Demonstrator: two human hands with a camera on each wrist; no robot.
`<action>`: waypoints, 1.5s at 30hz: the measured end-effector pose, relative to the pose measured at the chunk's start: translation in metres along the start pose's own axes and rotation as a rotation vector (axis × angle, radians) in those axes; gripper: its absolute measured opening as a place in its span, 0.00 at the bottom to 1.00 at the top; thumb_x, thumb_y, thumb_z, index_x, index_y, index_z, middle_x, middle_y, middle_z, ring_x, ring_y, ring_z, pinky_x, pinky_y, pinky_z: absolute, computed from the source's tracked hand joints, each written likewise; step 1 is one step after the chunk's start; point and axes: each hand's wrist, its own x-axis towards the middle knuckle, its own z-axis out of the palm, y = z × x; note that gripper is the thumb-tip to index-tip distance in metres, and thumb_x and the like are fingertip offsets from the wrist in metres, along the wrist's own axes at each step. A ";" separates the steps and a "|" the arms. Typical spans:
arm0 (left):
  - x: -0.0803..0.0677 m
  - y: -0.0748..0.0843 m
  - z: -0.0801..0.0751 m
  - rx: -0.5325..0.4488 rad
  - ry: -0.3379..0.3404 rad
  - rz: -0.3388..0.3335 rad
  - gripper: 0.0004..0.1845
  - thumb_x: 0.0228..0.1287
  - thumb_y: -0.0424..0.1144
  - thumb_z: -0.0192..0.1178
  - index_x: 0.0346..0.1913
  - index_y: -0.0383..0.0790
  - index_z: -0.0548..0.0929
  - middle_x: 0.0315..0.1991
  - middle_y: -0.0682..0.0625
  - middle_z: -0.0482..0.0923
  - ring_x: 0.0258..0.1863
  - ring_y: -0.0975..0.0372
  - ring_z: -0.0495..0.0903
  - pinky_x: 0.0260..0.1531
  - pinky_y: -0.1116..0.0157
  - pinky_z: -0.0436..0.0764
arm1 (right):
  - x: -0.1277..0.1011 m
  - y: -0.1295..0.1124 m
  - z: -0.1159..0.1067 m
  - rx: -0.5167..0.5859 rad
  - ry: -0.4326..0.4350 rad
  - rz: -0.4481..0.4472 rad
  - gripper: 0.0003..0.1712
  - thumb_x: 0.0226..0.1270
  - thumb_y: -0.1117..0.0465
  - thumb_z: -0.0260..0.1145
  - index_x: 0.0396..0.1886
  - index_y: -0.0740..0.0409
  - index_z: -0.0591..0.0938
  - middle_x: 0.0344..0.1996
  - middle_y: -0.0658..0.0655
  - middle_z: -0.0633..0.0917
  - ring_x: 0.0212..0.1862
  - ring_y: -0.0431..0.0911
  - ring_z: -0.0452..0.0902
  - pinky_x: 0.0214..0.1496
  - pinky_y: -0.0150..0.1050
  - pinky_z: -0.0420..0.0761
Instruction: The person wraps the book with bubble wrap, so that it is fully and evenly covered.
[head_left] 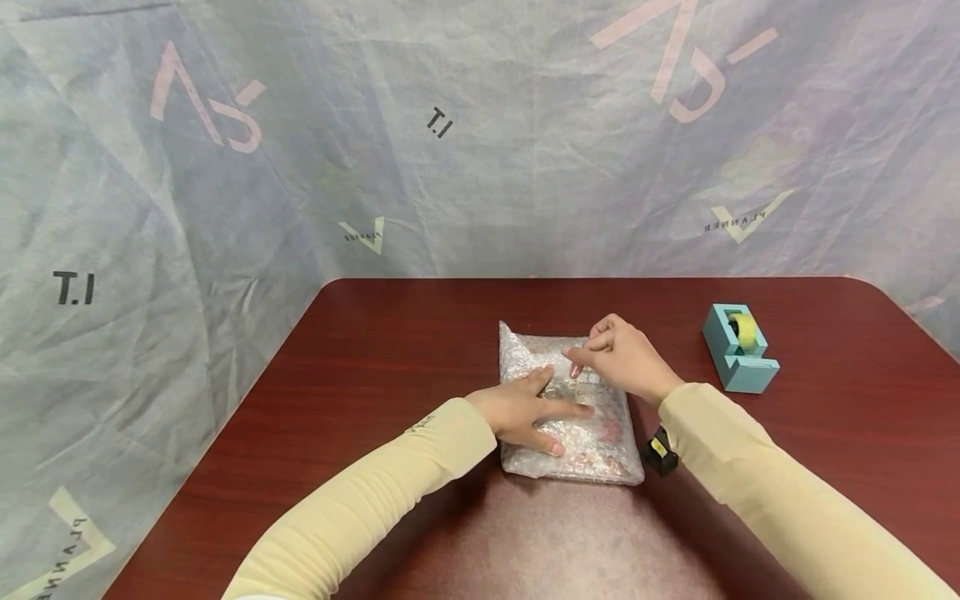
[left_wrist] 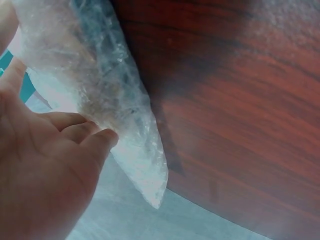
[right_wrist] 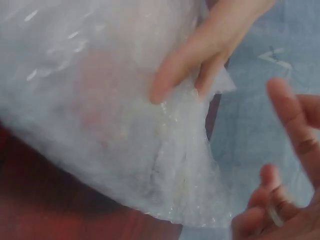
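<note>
One bubble-wrapped parcel [head_left: 570, 412] under two hands: left hand [head_left: 525, 410] fingers spread flat, right hand [head_left: 622, 357] fingers loosely curled; one tape dispenser [head_left: 738, 347] apart.

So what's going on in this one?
A person sits at a dark red table with both hands on a bubble-wrapped package. The left hand presses flat on top of it with straight fingers. The right hand rests at the package's far side, index finger touching the wrap; whether it holds a piece of tape is unclear. A light blue tape dispenser stands apart to the right.
</note>
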 end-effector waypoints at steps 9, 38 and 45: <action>0.001 -0.001 0.001 0.023 0.006 0.005 0.36 0.69 0.59 0.61 0.78 0.70 0.62 0.81 0.36 0.39 0.81 0.51 0.43 0.76 0.54 0.54 | 0.020 -0.008 0.006 0.039 0.053 -0.059 0.20 0.73 0.45 0.66 0.33 0.53 0.93 0.64 0.58 0.69 0.64 0.57 0.60 0.61 0.56 0.67; -0.003 0.001 0.000 0.037 0.015 0.018 0.36 0.70 0.58 0.60 0.78 0.69 0.62 0.82 0.38 0.38 0.81 0.52 0.39 0.76 0.52 0.51 | 0.005 0.018 0.020 0.003 -0.035 -0.084 0.14 0.70 0.54 0.66 0.27 0.51 0.92 0.83 0.54 0.45 0.79 0.62 0.19 0.68 0.74 0.28; -0.003 0.002 -0.001 0.016 0.008 -0.006 0.36 0.69 0.59 0.60 0.78 0.70 0.62 0.82 0.38 0.38 0.81 0.53 0.38 0.76 0.52 0.52 | 0.003 0.009 0.017 -0.130 0.182 -0.165 0.13 0.68 0.54 0.70 0.23 0.49 0.92 0.70 0.59 0.66 0.70 0.65 0.47 0.60 0.66 0.46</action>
